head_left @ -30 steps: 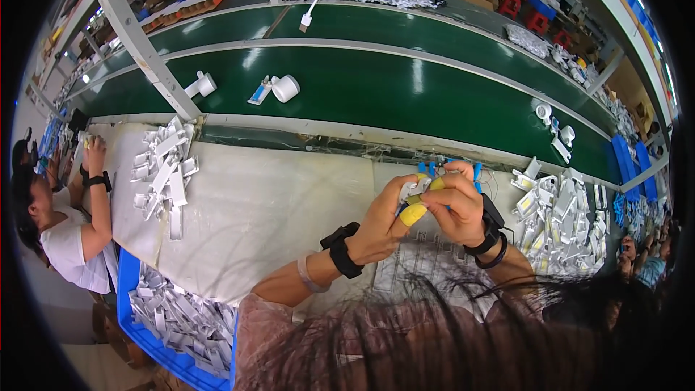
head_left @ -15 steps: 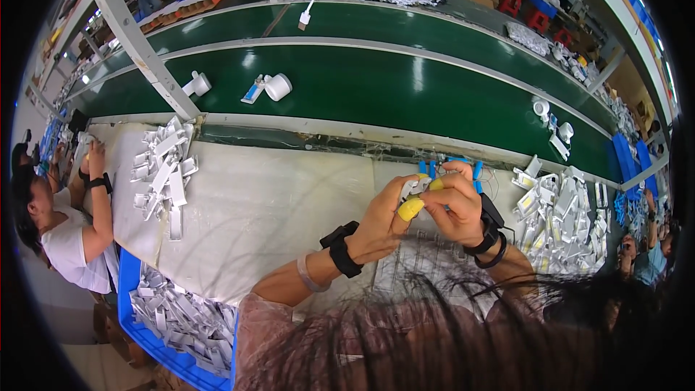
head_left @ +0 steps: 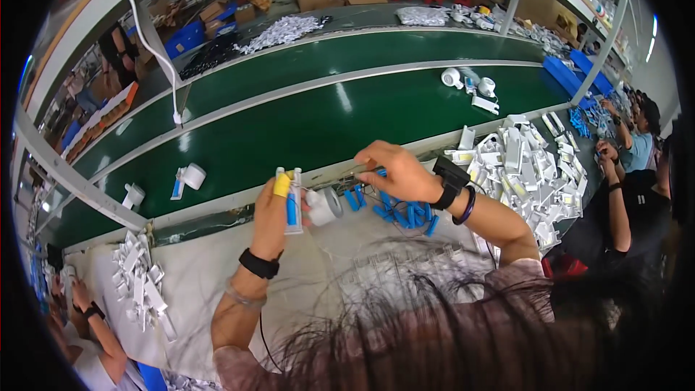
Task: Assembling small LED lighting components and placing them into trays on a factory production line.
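My left hand (head_left: 269,221), a yellow cover on a fingertip, is closed around a white lamp housing (head_left: 294,226) with a blue cell lying in it. A round white lamp head (head_left: 324,206) sits at the housing's right side. To the right, my right hand (head_left: 407,174) is raised by the belt's near edge, thumb and forefinger curled toward each other. Thin dark strands show by those fingertips, but what they pinch is too small to make out. Several blue cells (head_left: 411,214) with wires lie just below my right hand.
A heap of white housings (head_left: 517,174) lies right; a smaller pile (head_left: 141,282) lies left. Lamp units (head_left: 190,177) rest on the green belt (head_left: 282,130). A white cable (head_left: 148,40) hangs at upper left. Co-workers sit on both sides.
My hands, earlier together on a small white part, are now apart. The left now holds the housing with lamp head; the right has moved over the blue cells. The view has turned right.
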`<state>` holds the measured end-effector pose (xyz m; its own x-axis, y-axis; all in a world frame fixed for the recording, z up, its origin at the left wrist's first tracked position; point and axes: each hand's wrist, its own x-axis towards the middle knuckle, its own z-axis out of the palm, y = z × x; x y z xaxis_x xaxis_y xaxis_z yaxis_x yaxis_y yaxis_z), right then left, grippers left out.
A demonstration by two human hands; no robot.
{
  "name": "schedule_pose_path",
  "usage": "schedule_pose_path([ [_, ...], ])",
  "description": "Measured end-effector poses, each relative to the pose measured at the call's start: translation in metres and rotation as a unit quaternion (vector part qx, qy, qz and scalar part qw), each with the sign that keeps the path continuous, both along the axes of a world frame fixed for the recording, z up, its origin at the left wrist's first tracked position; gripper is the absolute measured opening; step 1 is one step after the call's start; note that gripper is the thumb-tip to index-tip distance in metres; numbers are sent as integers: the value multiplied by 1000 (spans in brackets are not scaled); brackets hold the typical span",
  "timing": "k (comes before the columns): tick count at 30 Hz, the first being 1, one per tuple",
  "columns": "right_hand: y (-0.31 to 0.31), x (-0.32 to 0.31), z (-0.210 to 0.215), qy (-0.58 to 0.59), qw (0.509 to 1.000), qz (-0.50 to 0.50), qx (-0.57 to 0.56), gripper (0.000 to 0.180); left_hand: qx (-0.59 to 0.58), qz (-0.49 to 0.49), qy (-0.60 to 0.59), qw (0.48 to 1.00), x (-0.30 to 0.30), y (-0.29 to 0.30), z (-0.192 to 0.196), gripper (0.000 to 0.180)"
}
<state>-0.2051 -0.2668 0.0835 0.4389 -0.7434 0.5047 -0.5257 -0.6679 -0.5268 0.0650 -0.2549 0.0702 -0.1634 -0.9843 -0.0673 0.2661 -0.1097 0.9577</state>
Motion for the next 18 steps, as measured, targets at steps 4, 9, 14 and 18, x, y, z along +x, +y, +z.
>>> schedule_pose_path([
  [4, -70, -84, -28, 141, 971, -193, -1, 40, 1, 56, 35, 998, 35, -76, -24, 32],
  [9, -134, -214, -55, 302, 841, -435, 109, 44, 48, 222, -126, 966, 95, -143, -83, 41],
  [14, -151, -305, -78, 411, 704, -565, 129, 31, -14, 306, -261, 915, 111, -116, -86, 52],
  [18, -156, -342, -94, 392, 713, -567, 126, 42, -95, 218, -190, 953, 122, -77, -103, 44],
])
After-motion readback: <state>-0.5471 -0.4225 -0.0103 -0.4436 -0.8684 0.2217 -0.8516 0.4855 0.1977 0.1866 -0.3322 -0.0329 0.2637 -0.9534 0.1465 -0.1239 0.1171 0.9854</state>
